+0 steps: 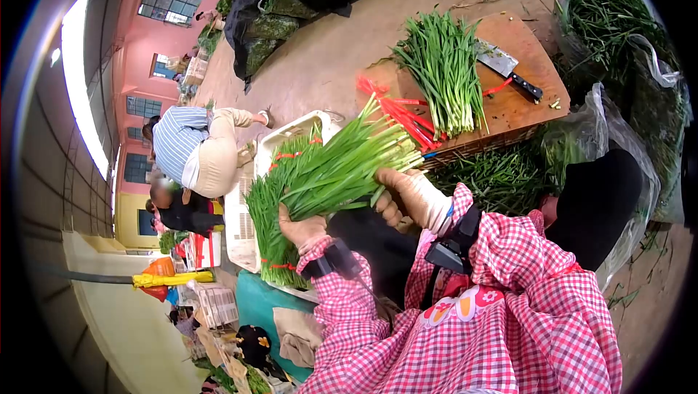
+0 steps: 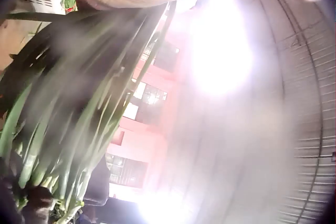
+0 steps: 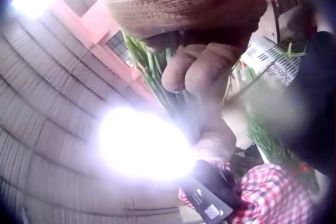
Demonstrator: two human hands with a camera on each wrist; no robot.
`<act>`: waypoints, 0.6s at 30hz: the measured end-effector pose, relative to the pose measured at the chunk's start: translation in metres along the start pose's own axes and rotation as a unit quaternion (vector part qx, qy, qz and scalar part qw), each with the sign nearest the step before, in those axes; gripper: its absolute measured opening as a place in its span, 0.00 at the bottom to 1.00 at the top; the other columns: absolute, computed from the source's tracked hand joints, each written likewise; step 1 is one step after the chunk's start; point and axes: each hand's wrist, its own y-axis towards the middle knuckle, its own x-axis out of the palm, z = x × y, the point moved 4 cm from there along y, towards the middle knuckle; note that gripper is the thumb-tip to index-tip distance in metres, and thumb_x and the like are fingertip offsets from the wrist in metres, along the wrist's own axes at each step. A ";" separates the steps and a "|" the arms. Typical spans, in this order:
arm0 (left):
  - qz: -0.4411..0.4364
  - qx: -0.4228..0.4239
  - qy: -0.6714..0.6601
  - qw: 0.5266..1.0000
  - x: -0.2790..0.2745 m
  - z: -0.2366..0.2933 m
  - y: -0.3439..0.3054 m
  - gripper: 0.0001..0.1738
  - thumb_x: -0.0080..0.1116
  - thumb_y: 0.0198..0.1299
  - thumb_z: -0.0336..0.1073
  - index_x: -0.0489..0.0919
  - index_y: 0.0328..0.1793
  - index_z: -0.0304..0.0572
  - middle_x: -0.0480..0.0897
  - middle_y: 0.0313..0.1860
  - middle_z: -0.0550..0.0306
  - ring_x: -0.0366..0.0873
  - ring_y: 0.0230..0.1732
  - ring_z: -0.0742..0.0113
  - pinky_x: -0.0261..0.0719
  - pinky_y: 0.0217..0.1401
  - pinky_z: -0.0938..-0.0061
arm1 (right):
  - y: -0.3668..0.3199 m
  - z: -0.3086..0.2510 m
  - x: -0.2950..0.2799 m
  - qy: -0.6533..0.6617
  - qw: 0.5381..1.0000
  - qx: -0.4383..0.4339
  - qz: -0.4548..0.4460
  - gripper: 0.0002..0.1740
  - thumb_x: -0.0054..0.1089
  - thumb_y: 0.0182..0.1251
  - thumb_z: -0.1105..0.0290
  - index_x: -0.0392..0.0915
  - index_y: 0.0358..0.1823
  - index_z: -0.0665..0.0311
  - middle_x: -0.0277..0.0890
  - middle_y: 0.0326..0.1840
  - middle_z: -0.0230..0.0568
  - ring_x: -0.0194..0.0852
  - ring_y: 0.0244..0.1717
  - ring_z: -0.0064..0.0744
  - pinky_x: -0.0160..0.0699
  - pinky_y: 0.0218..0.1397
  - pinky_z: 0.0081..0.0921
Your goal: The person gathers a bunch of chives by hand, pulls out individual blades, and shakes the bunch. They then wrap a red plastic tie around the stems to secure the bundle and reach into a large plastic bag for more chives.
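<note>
A loose bunch of green garlic chives (image 1: 356, 158) lies slantwise across both hands. My left hand (image 1: 302, 228) holds it from below at its leafy part, thumb up along the leaves. At the pale stem end, my right hand (image 1: 413, 194) grips the bunch with curled fingers. In the right wrist view the knit-gloved right hand (image 3: 194, 35) bends two fingers toward the stalks. Long leaves (image 2: 79, 103) fill the left side of the left wrist view. Beneath the bunch, chives tied with red bands (image 1: 273, 245) lie in a white plastic crate (image 1: 240, 227).
A wooden board (image 1: 523, 52) at right bears another chive bunch (image 1: 443, 70), a cleaver (image 1: 505, 63) and red ties (image 1: 407, 121). Bags of loose greens (image 1: 611, 23) stand beyond. Past the crate, a person in a striped shirt (image 1: 178, 143) bends over.
</note>
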 end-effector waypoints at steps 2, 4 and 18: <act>0.035 0.002 0.006 0.999 -0.009 -0.001 0.003 0.29 0.59 0.56 0.54 0.78 0.62 0.49 0.75 0.67 0.52 0.69 0.68 0.44 0.63 0.66 0.33 | 0.005 0.007 -0.007 -0.070 0.997 -0.003 -0.044 0.25 0.52 0.67 0.45 0.80 0.38 0.64 0.81 0.25 0.40 0.76 0.20 0.31 0.71 0.20 0.31; 0.056 0.000 0.018 0.998 -0.015 -0.004 0.004 0.30 0.58 0.56 0.55 0.78 0.63 0.52 0.74 0.68 0.54 0.67 0.69 0.45 0.62 0.65 0.33 | -0.006 0.007 -0.008 -0.086 0.993 0.025 -0.074 0.20 0.54 0.68 0.53 0.79 0.37 0.65 0.79 0.22 0.40 0.74 0.15 0.30 0.72 0.18 0.28; 0.041 -0.013 0.009 0.999 -0.033 0.001 0.034 0.31 0.62 0.53 0.56 0.78 0.64 0.57 0.75 0.67 0.58 0.68 0.67 0.48 0.64 0.63 0.38 | -0.025 0.031 -0.101 -0.821 0.562 0.063 -0.082 0.19 0.53 0.64 0.55 0.86 0.45 0.57 0.84 0.45 0.48 0.83 0.46 0.51 0.82 0.48 0.45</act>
